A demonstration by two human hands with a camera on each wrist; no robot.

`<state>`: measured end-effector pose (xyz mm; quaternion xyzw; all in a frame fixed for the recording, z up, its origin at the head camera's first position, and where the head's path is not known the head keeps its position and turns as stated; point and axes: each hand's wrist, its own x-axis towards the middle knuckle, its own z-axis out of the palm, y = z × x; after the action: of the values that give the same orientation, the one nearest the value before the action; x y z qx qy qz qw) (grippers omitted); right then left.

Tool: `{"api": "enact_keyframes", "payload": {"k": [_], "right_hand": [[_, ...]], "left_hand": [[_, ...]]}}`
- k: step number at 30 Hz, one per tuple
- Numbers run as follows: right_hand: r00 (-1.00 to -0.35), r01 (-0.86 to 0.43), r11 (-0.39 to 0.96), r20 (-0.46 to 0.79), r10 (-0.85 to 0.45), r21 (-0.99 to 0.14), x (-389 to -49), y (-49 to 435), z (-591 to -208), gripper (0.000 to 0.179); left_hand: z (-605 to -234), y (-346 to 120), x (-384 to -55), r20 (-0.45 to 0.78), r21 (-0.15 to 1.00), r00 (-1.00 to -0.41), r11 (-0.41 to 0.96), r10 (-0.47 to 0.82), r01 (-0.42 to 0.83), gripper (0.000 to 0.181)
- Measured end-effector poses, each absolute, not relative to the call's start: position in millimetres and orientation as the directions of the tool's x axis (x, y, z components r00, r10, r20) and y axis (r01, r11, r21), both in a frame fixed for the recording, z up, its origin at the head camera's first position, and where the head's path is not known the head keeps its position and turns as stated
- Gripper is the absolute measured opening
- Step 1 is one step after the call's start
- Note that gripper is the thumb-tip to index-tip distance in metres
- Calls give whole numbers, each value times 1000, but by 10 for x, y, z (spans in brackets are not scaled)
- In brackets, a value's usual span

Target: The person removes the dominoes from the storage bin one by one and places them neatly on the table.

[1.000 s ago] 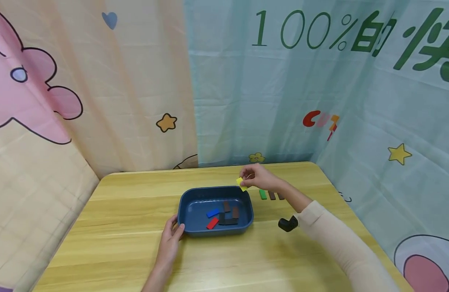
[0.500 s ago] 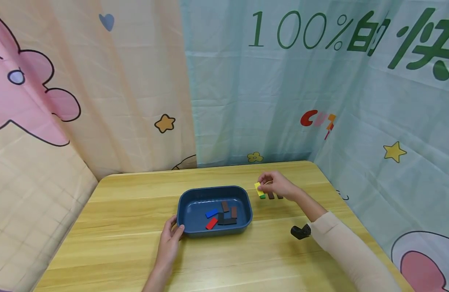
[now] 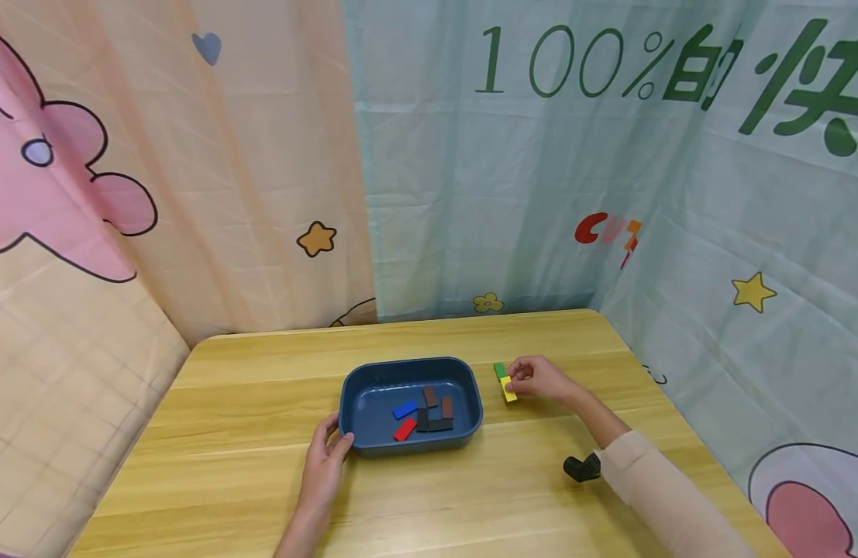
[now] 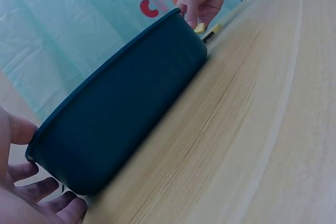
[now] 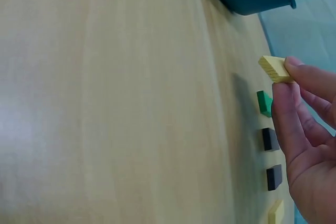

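Observation:
My right hand pinches a small flat yellow block between thumb and fingers, above the table. In the right wrist view a green block lies on the table beneath it, at the head of a row with two dark brown blocks and another yellow block. The head view hides most of that row behind the hand. My left hand holds the near left corner of a dark blue plastic tub, thumb at the rim and fingers along the outer wall.
Inside the tub lie a blue block, a red block, two brown blocks and two black blocks. A black device sits at the right wrist. Printed curtains stand behind the wooden table.
With the yellow block in its fingers, my right hand has moved right from the tub's far right corner and then nearer, beside the green block. The left hand has stayed at the tub.

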<state>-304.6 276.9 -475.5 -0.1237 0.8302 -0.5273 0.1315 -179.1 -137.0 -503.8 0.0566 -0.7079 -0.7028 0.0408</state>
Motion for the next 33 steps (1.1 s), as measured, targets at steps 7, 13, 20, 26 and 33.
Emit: {"api": "enact_keyframes", "payload": {"k": [7,13,20,26,33], "right_hand": [[-933,-41,407,-111,-343,-913,-3002,2800,-4885,18],[-938,-107,498,-80,-338,-860,-2978,2824,-4945,17],[-933,-174,585,-58,-355,-792,-2986,2826,-4991,16],[-945,-162,613,-58,-323,-773,-2978,2819,-4983,17],[-944,-182,621,-42,-328,-763,-2982,2789,-4960,15]], "left_hand": [[-5039,-1383,-1781,-14,1000,-990,16,-139,-16,48],[-5052,-1395,-1785,-2,1000,-993,12,-120,-4,49],[-5060,-1382,-1779,-20,1000,-992,6,-123,-21,49],[-5057,-1377,-1787,-12,1000,-993,-3,-115,-12,50],[-5048,-1403,-1786,-4,1000,-994,-2,-111,-3,51]]}}
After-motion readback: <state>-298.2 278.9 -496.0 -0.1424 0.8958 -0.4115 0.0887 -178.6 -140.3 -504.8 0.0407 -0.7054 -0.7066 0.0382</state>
